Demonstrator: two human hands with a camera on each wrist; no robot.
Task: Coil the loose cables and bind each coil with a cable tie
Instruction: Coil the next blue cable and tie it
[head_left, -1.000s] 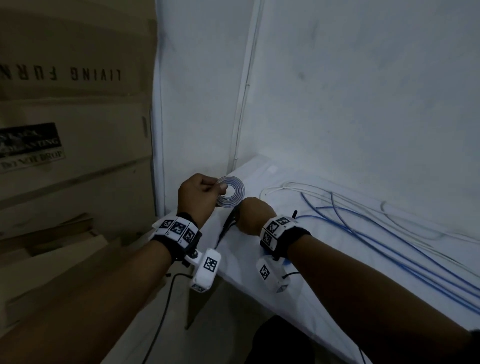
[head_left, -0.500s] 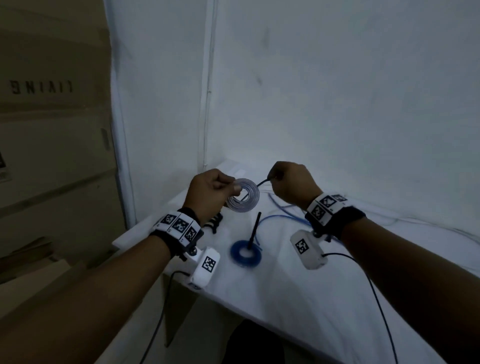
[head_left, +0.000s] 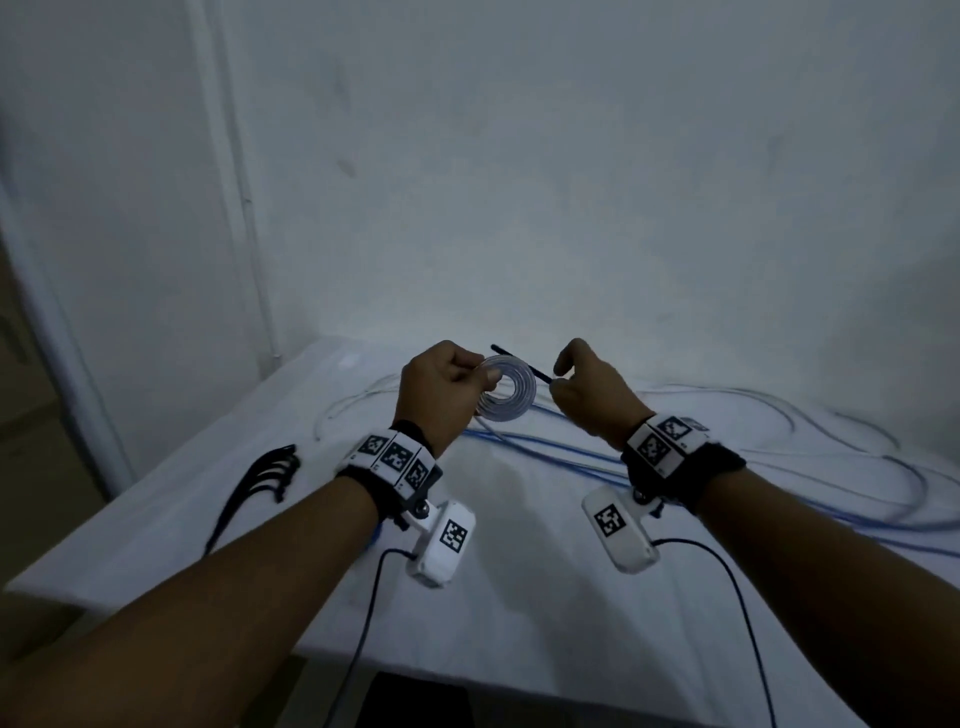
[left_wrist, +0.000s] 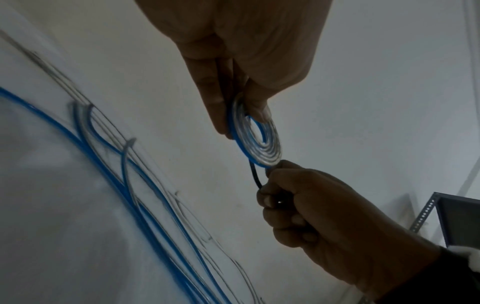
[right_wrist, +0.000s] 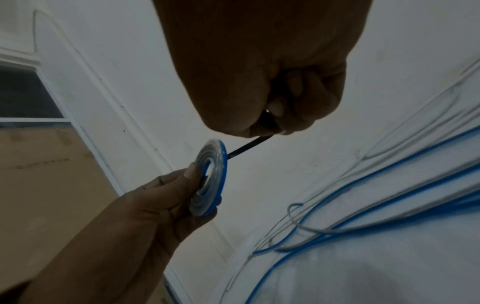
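Note:
My left hand (head_left: 447, 387) (left_wrist: 233, 67) (right_wrist: 166, 195) pinches a small flat coil (head_left: 511, 391) (left_wrist: 257, 139) (right_wrist: 210, 179) of clear and blue cable, holding it upright above the white table (head_left: 519, 571). My right hand (head_left: 582, 389) (left_wrist: 311, 209) (right_wrist: 272, 92) pinches a black cable tie (head_left: 519, 361) (left_wrist: 255, 176) (right_wrist: 246, 147). The tie runs behind the coil's right edge and its tip sticks out up and left of the coil. Whether it passes through the coil's hole I cannot tell.
Long loose blue cables (head_left: 571, 457) (right_wrist: 376, 216) and clear cables (head_left: 779, 410) (left_wrist: 109, 123) sprawl over the table behind and right of my hands. A bunch of spare black cable ties (head_left: 260, 480) lies near the table's left edge. White walls (head_left: 571, 182) close the corner behind.
The view swung right and the cardboard boxes left the picture. My right hand lifted a cable tie from the table and brought it up to the coil; the bound blue coil is no longer seen.

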